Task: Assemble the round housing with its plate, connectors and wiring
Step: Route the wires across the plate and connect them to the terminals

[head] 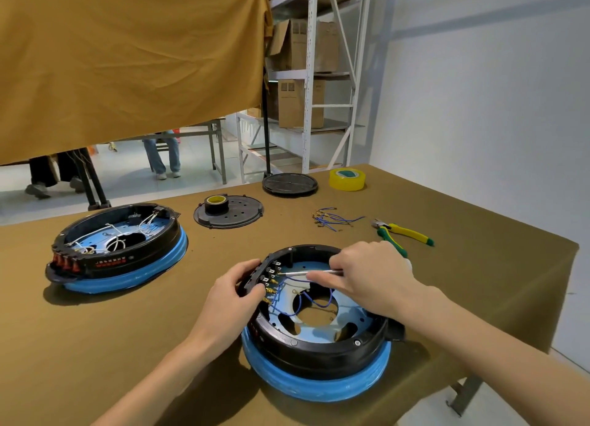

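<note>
Housing [319,339] sits pretty close to the near-right table [95,314] edge, black ring on a blue base. Left hand [231,294] grips the rim by the connector block [269,275]. Right hand [372,275] pinches a thin metal tool [306,272], tip at the terminals, blue wires [309,294] looping underneath. Second housing [118,246] is well off left, pliers [402,234] just behind, so decent open cloth between them.

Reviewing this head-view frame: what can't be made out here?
- Tool tip: too small to tell whether it touches a connector.
- Right hand hides the tool's handle.
- Left hand covers part of the near housing rim.
- Label on far housing: blurred, unreadable.
</note>
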Motion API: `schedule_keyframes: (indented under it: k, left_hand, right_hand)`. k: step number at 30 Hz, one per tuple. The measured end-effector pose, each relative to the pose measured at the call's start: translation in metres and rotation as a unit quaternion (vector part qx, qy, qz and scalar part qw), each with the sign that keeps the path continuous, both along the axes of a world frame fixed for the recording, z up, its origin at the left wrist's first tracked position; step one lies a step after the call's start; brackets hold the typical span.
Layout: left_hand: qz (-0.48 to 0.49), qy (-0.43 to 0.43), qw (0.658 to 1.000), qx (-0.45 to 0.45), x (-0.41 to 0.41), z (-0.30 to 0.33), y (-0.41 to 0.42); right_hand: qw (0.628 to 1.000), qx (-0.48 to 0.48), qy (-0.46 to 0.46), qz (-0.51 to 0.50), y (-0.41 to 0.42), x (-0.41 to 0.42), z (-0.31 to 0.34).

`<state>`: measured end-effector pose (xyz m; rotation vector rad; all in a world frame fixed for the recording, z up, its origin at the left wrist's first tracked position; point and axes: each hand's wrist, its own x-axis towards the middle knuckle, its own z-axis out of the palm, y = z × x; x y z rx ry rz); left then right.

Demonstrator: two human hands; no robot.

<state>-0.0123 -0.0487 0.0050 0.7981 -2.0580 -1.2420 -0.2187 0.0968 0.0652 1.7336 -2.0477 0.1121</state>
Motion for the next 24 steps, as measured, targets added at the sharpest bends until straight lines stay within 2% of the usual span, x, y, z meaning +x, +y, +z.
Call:
schedule_keyframes:
  k: [5,14,24]
  left_hand:
    - [-0.008,-0.052,0.998,-0.017,-0.002,0.005,0.002]
    - [0.006,-0.094,0.993,0.074,-0.014,0.017,-0.003]
    - [0.006,-0.206,0.976,-0.07,-0.029,0.033,-0.007]
  right_hand:
    - [0.998,0.03,0.057,0.001,-0.007,0.003,-0.008]
    - [0.998,0.03,0.056,0.001,-0.016,0.0,-0.016]
    - [0.994,0.039,0.096,0.022,-0.028,0.002,-0.013]
